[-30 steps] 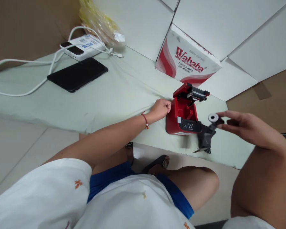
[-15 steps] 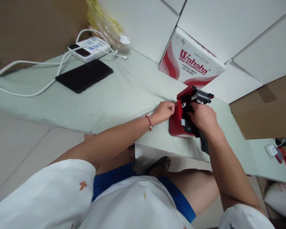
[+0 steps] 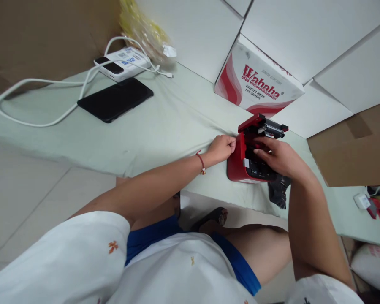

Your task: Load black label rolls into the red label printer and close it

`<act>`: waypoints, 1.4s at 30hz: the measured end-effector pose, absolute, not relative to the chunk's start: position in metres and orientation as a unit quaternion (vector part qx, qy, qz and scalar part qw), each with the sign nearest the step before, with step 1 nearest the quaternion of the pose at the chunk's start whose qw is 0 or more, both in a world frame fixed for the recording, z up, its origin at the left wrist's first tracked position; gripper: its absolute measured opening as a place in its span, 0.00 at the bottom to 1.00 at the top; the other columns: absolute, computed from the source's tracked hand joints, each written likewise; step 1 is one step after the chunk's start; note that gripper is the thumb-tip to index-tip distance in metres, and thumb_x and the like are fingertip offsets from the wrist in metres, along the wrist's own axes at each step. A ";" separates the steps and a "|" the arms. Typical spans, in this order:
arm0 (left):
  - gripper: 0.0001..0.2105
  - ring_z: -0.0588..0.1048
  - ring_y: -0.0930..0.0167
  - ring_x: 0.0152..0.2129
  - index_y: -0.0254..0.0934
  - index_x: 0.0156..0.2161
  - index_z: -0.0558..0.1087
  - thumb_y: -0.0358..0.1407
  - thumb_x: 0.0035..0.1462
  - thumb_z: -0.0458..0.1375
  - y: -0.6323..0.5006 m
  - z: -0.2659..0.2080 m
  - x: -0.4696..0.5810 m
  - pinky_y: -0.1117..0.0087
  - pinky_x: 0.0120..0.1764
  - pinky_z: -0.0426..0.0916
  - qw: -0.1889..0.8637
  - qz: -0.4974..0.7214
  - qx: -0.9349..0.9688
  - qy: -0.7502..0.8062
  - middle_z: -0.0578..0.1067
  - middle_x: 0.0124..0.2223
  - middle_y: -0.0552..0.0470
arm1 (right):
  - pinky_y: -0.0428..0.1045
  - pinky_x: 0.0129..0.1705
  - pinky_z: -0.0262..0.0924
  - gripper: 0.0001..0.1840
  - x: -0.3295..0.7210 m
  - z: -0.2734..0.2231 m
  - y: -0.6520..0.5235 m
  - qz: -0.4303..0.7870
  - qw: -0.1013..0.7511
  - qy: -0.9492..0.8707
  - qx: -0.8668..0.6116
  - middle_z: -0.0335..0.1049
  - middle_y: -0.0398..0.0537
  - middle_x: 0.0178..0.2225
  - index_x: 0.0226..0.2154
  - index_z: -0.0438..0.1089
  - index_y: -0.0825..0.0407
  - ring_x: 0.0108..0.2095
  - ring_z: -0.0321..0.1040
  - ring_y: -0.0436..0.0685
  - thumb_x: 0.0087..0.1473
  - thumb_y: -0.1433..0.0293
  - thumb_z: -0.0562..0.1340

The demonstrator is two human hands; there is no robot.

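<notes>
A small red machine (image 3: 237,166) with a black inside, like a label printer, stands near the front edge of the covered surface. Its lid (image 3: 262,125) is raised. My left hand (image 3: 223,147), a red cord bracelet at its wrist, is closed in a fist against the machine's left side; nothing shows in it. Over the open top, my right hand (image 3: 277,156) reaches in from the right with thumb and fingers apart. Its fingertips are partly lost in the dark inside, and no held thing shows. Beside the machine, a dark crumpled piece (image 3: 279,192) hangs at the surface's edge.
A Wahaha water carton (image 3: 259,80) stands behind the machine, among white boxes. At the left lie a black phone (image 3: 115,99), a white power bank (image 3: 126,63) and a white cable (image 3: 34,123). A brown carton (image 3: 354,147) stands to the right.
My right hand has shifted right and its fingers have opened out. A black part with a white ring beside that hand no longer shows. The left hand keeps its place by the machine.
</notes>
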State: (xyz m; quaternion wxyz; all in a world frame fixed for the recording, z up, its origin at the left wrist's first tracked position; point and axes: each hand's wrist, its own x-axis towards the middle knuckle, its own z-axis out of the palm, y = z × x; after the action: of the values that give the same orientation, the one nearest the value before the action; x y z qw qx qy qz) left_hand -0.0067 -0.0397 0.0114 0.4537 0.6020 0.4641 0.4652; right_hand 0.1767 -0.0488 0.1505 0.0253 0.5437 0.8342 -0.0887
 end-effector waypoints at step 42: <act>0.14 0.71 0.64 0.56 0.36 0.50 0.73 0.40 0.71 0.48 0.001 0.083 -0.005 0.62 0.62 0.63 0.259 0.535 0.667 0.450 0.76 0.54 0.44 | 0.66 0.58 0.66 0.36 0.193 0.065 -0.182 0.086 -0.287 0.835 0.462 0.67 0.57 0.57 0.70 0.58 0.42 0.57 0.65 0.65 0.63 0.77 0.62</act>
State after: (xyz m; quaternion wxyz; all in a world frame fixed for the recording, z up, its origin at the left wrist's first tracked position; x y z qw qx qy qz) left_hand -0.0052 0.0014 0.0828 0.2586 0.6665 0.4504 0.5347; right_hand 0.1927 -0.1822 0.0651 -0.2870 0.4621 0.8347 0.0857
